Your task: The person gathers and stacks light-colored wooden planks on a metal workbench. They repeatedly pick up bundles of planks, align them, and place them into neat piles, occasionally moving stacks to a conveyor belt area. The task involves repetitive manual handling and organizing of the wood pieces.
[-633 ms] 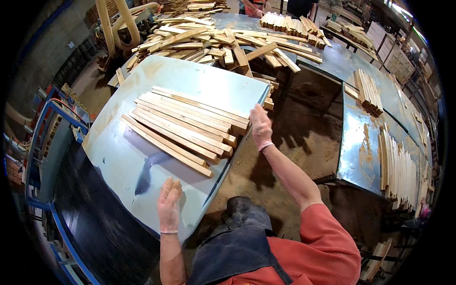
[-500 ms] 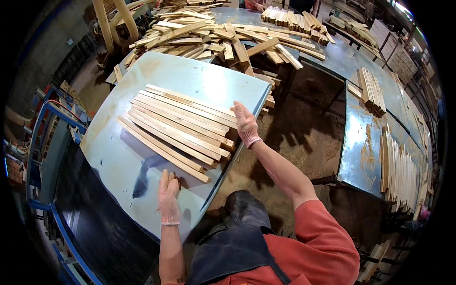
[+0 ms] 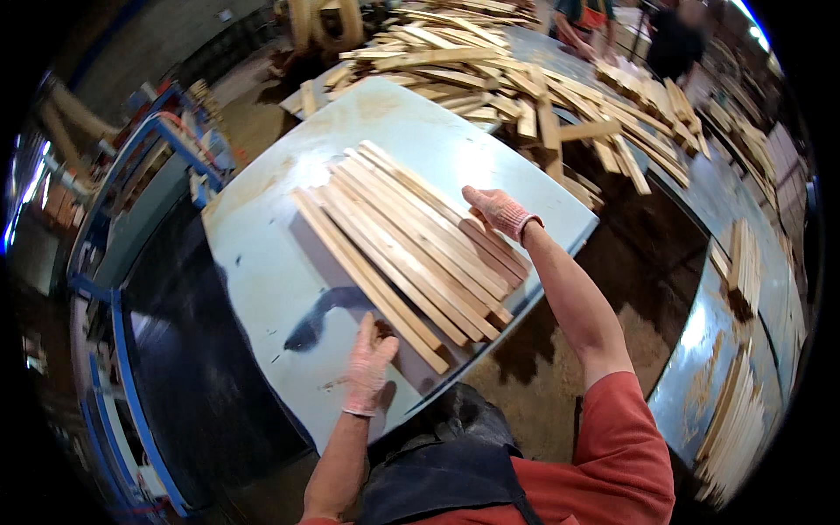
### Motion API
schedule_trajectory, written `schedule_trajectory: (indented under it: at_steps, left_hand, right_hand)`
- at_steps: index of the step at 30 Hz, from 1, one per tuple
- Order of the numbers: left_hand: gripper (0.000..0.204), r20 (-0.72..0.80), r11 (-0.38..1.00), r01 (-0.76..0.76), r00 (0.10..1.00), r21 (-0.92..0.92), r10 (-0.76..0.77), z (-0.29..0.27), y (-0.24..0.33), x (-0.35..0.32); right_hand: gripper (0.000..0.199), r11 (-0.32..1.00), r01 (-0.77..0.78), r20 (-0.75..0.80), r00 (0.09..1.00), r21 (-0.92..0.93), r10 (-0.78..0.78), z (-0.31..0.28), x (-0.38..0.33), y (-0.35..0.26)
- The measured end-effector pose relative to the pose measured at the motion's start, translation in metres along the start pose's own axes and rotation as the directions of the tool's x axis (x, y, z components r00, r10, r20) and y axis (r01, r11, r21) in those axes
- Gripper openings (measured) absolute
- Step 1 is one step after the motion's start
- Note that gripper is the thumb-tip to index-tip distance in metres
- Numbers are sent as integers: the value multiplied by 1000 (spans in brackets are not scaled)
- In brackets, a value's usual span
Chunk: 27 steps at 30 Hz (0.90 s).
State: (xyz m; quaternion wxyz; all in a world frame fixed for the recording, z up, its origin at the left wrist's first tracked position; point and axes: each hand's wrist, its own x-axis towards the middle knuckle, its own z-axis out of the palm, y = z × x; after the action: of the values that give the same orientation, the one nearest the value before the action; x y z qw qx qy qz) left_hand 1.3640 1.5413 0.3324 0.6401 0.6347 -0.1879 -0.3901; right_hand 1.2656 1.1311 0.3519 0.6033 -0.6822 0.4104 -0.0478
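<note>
Several long, narrow wooden strips (image 3: 411,241) lie side by side on a pale blue tabletop (image 3: 262,219), slanting down toward me at the right. A gap parts the nearest left strips from the others. My left hand (image 3: 369,367), in a thin pale glove, is beside the near end of the leftmost strip, fingers apart and holding nothing. My right hand (image 3: 500,213), gloved alike, is at the right side of the bundle with its fingers stretched along the outer strip. Whether its palm touches the wood is hidden.
A large heap of loose wooden strips (image 3: 490,74) lies beyond the table. Stacked strips stand on a metal table (image 3: 691,376) at right. A blue-framed machine (image 3: 118,332) with a dark bed adjoins the left side. Two people are at the far right.
The view has turned left, so the scene sits farther right. My right hand has moved from the strips' near ends to along their right side; the strips lie closer together.
</note>
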Motion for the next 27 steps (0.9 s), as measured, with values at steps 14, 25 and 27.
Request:
schedule_trajectory:
  at_steps: [14, 25, 27]
  left_hand:
    - [105, -356, 865, -35, 902, 501, 243, -123, 3, -65]
    - [108, -624, 546, 476, 773, 689, 114, -446, 57, -257]
    - [102, -669, 460, 560, 736, 689, 106, -499, 60, -297]
  right_hand:
    - [64, 871, 299, 225, 948, -391, -224, 228, -84, -80]
    - [78, 807, 522, 511, 791, -276, -337, 607, -179, -100]
    - [81, 818, 520, 540, 775, -248, -329, 689, -184, -88]
